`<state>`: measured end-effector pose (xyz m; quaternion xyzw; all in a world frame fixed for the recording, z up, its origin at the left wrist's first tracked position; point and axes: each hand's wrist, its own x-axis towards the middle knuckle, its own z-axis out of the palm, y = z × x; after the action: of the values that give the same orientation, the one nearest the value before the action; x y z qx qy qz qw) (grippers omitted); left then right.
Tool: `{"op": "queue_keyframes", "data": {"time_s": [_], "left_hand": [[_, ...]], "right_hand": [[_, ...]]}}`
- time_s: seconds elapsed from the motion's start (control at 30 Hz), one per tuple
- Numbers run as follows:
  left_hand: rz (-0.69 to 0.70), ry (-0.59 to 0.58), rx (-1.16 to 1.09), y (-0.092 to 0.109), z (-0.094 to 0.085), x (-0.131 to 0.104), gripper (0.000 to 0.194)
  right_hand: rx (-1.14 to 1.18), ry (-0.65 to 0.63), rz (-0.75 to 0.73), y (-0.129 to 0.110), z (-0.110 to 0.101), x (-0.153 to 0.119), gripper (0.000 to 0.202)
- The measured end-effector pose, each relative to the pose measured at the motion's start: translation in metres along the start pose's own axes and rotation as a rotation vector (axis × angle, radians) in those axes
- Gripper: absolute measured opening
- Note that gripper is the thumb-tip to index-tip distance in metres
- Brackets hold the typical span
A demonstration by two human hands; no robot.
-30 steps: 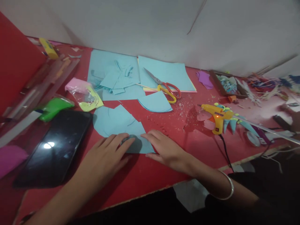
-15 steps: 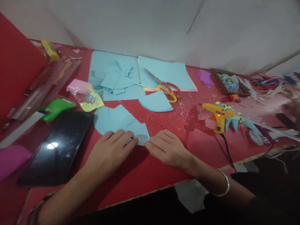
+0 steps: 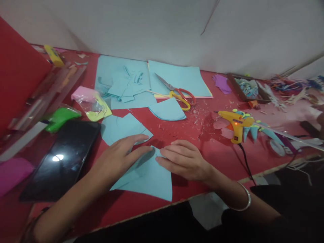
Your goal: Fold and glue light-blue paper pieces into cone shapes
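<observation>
A light blue paper piece [image 3: 149, 179] lies on the red tabletop close to me, its lower edge slightly curved. My left hand [image 3: 118, 153] reaches over its left part, thumb along the upper edge and fingers stretched out beyond it. On the upper right edge, my right hand [image 3: 186, 160] has its bent fingers together with the paper under the fingertips; its thumb is hidden. Just behind my left hand are more cut blue paper pieces [image 3: 121, 125]. A blue fan-shaped piece [image 3: 167, 109] lies farther back beside scissors [image 3: 173, 89] with red and yellow handles.
A black phone [image 3: 60, 155] lies at left by a green bag [image 3: 62, 118]. Blue sheets [image 3: 177, 74] and paper scraps [image 3: 126, 86] are along the wall. A yellow glue gun [image 3: 235, 123], its light on, is at right, near a brown tray [image 3: 249, 89].
The blue paper that was mostly under my hands now spreads toward me, apart from the pieces behind. My left fingers have straightened; my right hand has shifted slightly.
</observation>
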<state>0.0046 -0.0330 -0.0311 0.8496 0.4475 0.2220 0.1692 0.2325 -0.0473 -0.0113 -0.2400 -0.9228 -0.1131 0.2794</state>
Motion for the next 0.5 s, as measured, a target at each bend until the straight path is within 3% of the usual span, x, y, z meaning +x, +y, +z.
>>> {"op": "queue_keyframes", "data": {"time_s": [0.17,0.23,0.33,0.5], "left_hand": [[0.35,-0.148,0.111,-0.007,0.0,-0.014,0.036],[0.416,-0.145,0.185,-0.004,0.004,-0.018,0.032],[0.421,-0.068,0.27,0.003,0.01,-0.02,0.026],[0.301,-0.105,0.295,0.013,0.012,-0.014,0.027]], "right_hand": [[-0.087,-0.127,-0.006,0.01,0.004,-0.014,0.017],[-0.086,-0.173,-0.01,0.012,0.008,-0.019,0.016],[-0.061,-0.228,0.015,0.009,0.011,-0.02,0.016],[-0.001,-0.263,0.062,-0.007,0.016,-0.013,0.02]]}}
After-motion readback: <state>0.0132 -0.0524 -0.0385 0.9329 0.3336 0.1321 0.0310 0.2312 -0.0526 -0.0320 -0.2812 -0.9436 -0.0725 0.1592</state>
